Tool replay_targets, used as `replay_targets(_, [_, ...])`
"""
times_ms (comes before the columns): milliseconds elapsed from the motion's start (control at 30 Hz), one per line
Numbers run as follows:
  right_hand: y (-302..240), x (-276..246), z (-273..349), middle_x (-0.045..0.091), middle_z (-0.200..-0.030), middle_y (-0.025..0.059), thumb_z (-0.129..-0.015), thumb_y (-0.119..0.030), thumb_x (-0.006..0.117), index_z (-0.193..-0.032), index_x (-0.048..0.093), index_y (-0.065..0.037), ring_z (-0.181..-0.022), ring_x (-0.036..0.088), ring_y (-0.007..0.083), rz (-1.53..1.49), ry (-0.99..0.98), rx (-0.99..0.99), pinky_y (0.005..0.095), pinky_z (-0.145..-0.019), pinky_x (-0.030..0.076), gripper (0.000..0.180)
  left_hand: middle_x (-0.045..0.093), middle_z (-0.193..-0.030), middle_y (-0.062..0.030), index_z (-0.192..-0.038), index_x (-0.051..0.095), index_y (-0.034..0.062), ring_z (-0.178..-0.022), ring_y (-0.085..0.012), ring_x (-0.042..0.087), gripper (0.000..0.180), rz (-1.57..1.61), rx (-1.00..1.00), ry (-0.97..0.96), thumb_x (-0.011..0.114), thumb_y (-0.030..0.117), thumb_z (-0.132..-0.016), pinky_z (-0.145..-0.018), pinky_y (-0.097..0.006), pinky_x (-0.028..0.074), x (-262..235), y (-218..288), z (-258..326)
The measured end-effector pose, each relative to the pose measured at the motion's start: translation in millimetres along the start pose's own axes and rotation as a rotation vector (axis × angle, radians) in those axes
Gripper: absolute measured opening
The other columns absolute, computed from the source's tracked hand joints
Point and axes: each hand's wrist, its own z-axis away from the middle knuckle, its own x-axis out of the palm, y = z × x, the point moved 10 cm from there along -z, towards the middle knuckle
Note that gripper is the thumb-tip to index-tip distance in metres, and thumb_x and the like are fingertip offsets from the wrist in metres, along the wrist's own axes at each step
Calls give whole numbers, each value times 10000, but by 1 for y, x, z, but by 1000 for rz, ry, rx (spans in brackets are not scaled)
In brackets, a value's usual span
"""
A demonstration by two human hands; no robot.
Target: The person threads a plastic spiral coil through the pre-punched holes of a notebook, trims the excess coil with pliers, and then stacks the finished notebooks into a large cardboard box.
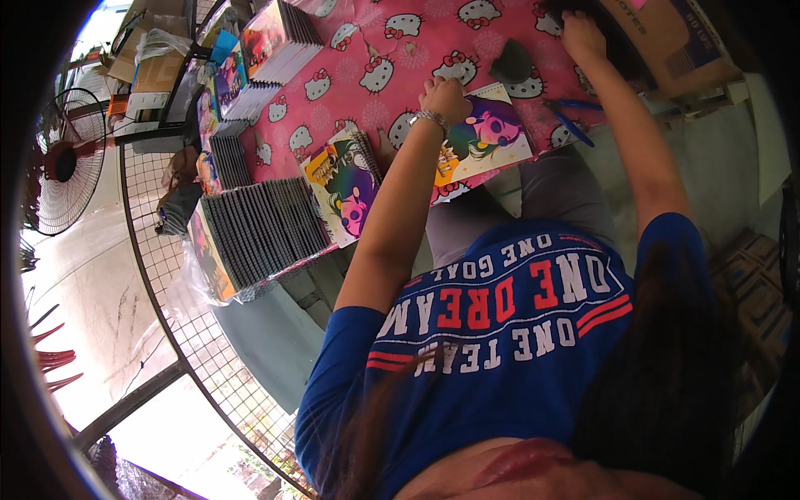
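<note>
A spiral notebook (487, 129) with a bright purple and yellow cartoon cover lies at the table's near edge, in front of my lap. My left hand (447, 98), a bracelet on its wrist, is closed at the notebook's upper left corner, fingers curled over its bound edge. Farther right, my right hand (583, 37) reaches to a black surface beside a cardboard box. Its fingers are bent together, and what they hold is too small to make out. Between the hands lies a dark grey piece (511, 62). Blue-handled pliers (571, 125) rest right of the notebook.
Another spiral notebook (343, 185) leans against a long row of bound notebooks (262, 225) at the left. More notebook stacks (279, 42) stand behind. The cardboard box (667, 42) fills the far right. A black fan (67, 162) stands at the far left beside wire mesh.
</note>
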Motion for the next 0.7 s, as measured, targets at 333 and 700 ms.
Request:
replay_targets(333, [-3, -50, 0, 612, -1049, 206, -786, -105, 656, -1042, 652, -53, -1000, 606, 391, -310, 229, 18, 466, -881, 501, 261, 600, -1308, -101, -1148, 644, 130, -1286, -312, 497, 483, 88, -80, -11, 770, 240, -696, -1004, -635, 351, 6, -14, 2])
replay_targets(700, [-30, -117, 50, 631, -988, 135, -921, -237, 589, -1066, 655, -70, -920, 618, 276, -941, -106, -26, 371, -812, 494, 231, 707, -982, -125, -1064, 640, 87, -940, -335, 669, 306, 182, 377, 74, 629, 95, -759, -806, -446, 503, -101, 39, 104])
